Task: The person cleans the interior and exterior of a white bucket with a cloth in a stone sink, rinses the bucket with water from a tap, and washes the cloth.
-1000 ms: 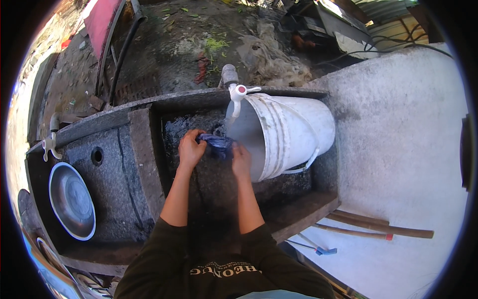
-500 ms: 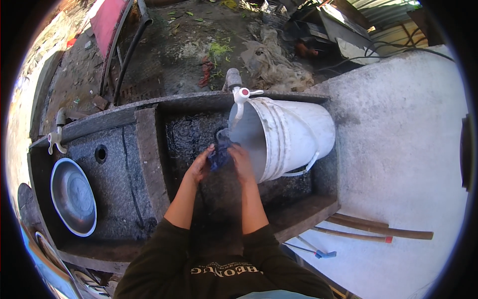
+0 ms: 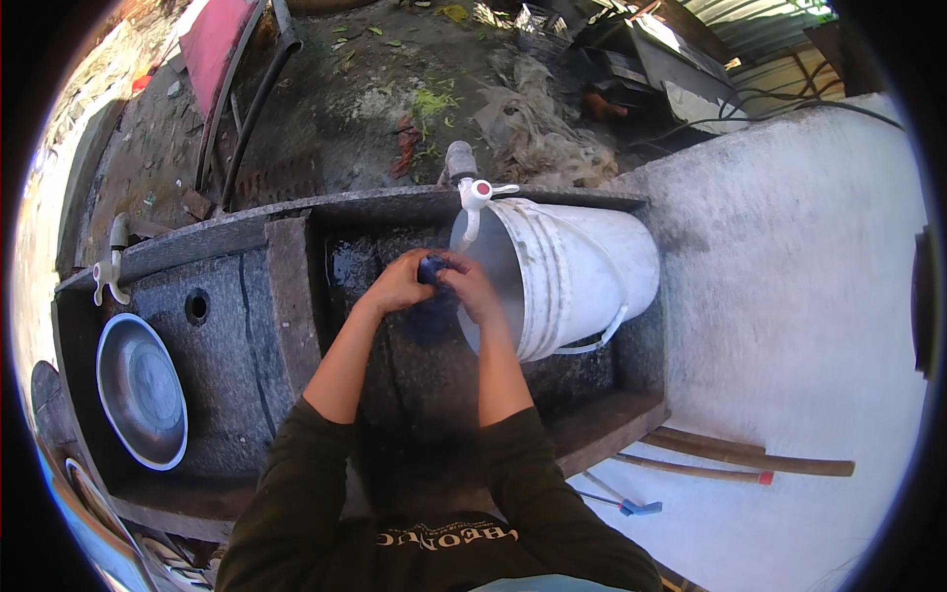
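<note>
Fingers (image 3: 412,259) of the left hand (image 3: 397,285) and of the right hand (image 3: 473,288) clamped on a bunched dark blue cloth (image 3: 428,268), whose lower part hangs blurred beneath them. As seen from where I stand, the cloth lies between the hands, over the right compartment of a stone sink (image 3: 293,286), just left of the mouth of a white bucket (image 3: 597,266) resting on its side. A white tap (image 3: 474,200) with a red-marked handle stands above that mouth. The compartment's dark surface glistens wet near the back. In the left compartment: a metal basin (image 3: 146,395), a round drain hole (image 3: 197,307) and a second tap (image 3: 110,276). To the right, a stained whitish wall (image 3: 789,247), with brown poles (image 3: 760,456) and a blue-headed tool (image 3: 641,508) nearby. Beyond the sink, littered dark ground (image 3: 355,118), crumpled sheeting (image 3: 538,123) and a pinkish-red panel (image 3: 205,49).
</note>
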`<state>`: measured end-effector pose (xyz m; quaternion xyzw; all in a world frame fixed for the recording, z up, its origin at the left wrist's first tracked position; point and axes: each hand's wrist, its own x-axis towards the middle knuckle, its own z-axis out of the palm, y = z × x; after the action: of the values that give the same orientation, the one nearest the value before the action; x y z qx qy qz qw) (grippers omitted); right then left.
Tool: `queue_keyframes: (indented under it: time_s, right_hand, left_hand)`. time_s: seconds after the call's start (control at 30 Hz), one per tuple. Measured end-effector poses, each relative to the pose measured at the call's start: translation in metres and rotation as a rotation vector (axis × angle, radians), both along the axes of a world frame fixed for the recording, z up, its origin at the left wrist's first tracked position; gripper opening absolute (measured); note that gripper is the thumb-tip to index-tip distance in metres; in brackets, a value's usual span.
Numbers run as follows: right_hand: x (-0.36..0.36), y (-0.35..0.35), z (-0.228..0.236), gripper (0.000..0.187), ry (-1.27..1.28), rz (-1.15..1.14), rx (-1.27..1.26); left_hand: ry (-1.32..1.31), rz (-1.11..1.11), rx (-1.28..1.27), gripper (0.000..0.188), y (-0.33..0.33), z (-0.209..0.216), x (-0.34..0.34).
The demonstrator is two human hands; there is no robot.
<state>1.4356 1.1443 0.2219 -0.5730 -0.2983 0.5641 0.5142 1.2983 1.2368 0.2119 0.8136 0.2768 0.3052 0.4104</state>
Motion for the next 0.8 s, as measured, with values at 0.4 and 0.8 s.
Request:
queue_keyframes:
  time_s: [0.4, 0.8]
  right_hand:
    - [0.043, -0.037, -0.062, 0.032, -0.599, -0.393, -0.304]
    - [-0.029, 0.007, -0.109, 0.037, 0.739, -0.705, 0.079]
  left_hand:
    - [-0.108, -0.075, -0.758, 0.023, 0.042, 0.020, -0.008]
    - [0.391, 0.283, -0.234, 0.028, -0.025, -0.017, 0.068]
